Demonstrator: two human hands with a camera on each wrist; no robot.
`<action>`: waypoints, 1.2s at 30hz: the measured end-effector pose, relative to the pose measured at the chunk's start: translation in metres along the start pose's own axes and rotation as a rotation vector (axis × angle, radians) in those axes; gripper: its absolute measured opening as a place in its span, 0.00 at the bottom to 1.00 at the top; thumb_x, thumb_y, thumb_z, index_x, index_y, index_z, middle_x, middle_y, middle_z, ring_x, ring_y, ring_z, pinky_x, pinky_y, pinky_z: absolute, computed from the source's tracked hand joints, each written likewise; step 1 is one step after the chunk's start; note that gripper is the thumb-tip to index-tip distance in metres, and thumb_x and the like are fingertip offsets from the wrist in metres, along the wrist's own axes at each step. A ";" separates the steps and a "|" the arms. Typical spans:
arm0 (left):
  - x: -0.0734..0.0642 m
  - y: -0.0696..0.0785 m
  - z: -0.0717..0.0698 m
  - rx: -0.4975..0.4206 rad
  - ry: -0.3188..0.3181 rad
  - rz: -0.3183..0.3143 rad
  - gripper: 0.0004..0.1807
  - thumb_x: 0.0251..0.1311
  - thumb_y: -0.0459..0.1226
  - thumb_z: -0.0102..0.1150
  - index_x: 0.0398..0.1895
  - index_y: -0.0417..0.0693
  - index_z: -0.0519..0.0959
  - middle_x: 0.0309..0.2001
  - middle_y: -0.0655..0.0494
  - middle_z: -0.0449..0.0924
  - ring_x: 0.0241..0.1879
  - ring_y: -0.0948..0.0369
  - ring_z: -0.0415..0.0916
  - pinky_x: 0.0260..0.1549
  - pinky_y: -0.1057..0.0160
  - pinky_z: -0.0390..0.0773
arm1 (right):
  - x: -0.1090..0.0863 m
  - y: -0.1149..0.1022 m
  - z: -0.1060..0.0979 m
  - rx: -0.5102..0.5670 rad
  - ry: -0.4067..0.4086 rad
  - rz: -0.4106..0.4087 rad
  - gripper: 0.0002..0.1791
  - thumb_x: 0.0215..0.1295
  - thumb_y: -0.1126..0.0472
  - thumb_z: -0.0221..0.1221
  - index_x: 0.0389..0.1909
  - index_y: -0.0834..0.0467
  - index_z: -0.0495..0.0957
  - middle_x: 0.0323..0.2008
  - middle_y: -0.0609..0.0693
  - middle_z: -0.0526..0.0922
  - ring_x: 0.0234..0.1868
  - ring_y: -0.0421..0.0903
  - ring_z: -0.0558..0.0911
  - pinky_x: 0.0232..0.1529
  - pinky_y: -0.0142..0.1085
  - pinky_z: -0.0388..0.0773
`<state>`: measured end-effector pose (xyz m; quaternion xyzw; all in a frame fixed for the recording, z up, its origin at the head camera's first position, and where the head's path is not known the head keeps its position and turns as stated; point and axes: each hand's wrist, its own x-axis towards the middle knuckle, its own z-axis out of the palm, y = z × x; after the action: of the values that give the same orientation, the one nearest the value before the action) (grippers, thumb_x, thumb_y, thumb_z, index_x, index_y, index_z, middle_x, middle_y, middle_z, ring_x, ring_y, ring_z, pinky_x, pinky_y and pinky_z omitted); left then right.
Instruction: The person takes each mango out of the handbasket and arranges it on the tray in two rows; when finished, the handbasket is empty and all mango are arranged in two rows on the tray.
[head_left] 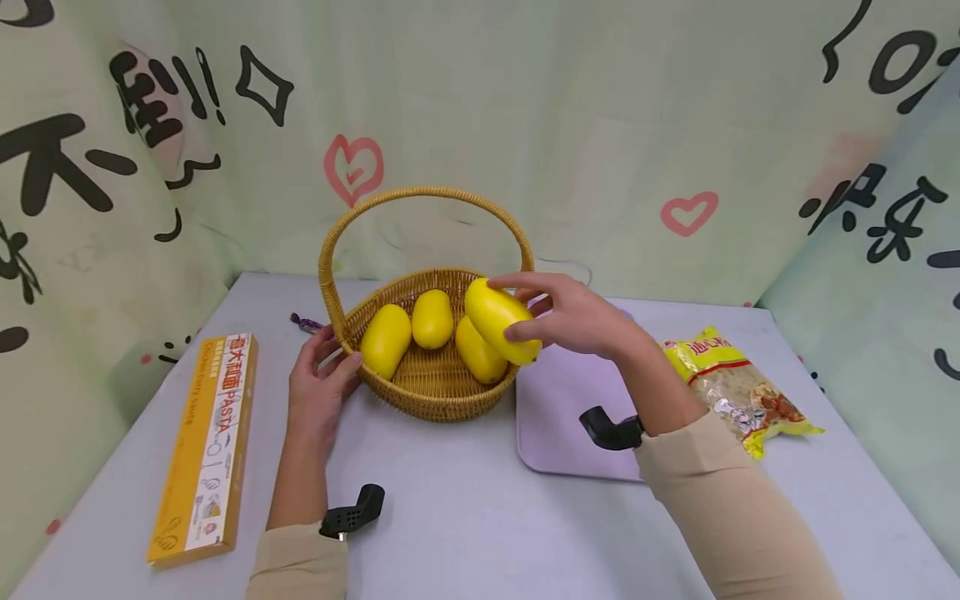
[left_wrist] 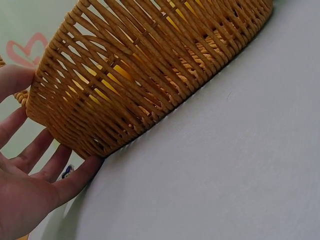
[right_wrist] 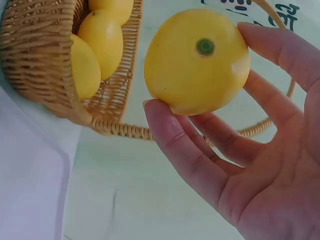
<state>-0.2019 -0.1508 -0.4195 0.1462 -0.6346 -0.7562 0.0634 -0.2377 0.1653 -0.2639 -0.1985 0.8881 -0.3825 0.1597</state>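
A brown wicker basket (head_left: 420, 407) with a tall arched handle stands near the table's back, several yellow mangoes (head_left: 432, 319) inside. My right hand (head_left: 581, 317) pinches one mango (head_left: 498, 321) between thumb and fingertips, raised over the basket's right rim. The right wrist view shows this mango (right_wrist: 192, 65) end-on, its green stem spot facing the camera. In the head view it overlaps another mango (head_left: 477, 354) inside. At the basket's left side, my left hand (head_left: 318, 387) grips it by the rim at the handle's base. The left wrist view has the spread fingers (left_wrist: 77, 180) against the wicker wall.
A yellow and white pasta box (head_left: 202, 450) lies at the left. Behind the left hand is a small purple-wrapped item (head_left: 304, 323). Beneath the right forearm lies a lilac board (head_left: 573, 429), with a yellow food packet (head_left: 738, 387) farther right. A printed curtain (head_left: 600, 167) surrounds the table.
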 end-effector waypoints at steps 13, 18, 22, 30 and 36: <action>-0.003 -0.004 -0.005 0.033 0.030 0.000 0.37 0.70 0.36 0.64 0.79 0.63 0.63 0.75 0.54 0.65 0.73 0.55 0.68 0.66 0.57 0.78 | -0.037 0.016 -0.018 -0.019 0.031 0.081 0.34 0.65 0.56 0.67 0.73 0.44 0.72 0.68 0.57 0.73 0.63 0.58 0.75 0.48 0.44 0.88; -0.003 -0.006 -0.006 0.035 0.033 -0.010 0.37 0.70 0.37 0.64 0.79 0.64 0.63 0.75 0.55 0.65 0.73 0.56 0.68 0.66 0.57 0.78 | -0.045 0.026 -0.023 -0.011 0.059 0.135 0.35 0.65 0.58 0.66 0.74 0.44 0.71 0.68 0.59 0.72 0.62 0.58 0.77 0.48 0.44 0.88; -0.002 -0.007 -0.007 0.031 0.035 -0.007 0.36 0.70 0.36 0.64 0.79 0.64 0.63 0.75 0.55 0.66 0.72 0.55 0.68 0.65 0.58 0.79 | -0.043 0.034 -0.023 -0.023 0.111 0.180 0.37 0.66 0.56 0.66 0.76 0.46 0.68 0.69 0.62 0.70 0.61 0.59 0.78 0.48 0.43 0.87; -0.002 -0.005 -0.004 0.023 0.026 -0.002 0.37 0.70 0.36 0.64 0.79 0.63 0.63 0.75 0.54 0.66 0.72 0.55 0.68 0.65 0.58 0.79 | -0.027 0.057 -0.015 -0.071 0.215 0.248 0.38 0.67 0.53 0.66 0.77 0.48 0.66 0.67 0.66 0.71 0.56 0.60 0.80 0.44 0.39 0.86; 0.000 -0.003 0.000 0.014 0.007 0.005 0.37 0.70 0.37 0.64 0.79 0.62 0.62 0.75 0.53 0.65 0.72 0.55 0.68 0.67 0.55 0.77 | -0.015 0.073 -0.010 -0.080 0.244 0.293 0.38 0.68 0.54 0.64 0.78 0.49 0.65 0.67 0.68 0.71 0.53 0.60 0.80 0.45 0.39 0.85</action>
<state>-0.2013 -0.1505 -0.4224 0.1475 -0.6400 -0.7512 0.0665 -0.2460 0.2240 -0.3095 -0.0256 0.9348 -0.3409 0.0967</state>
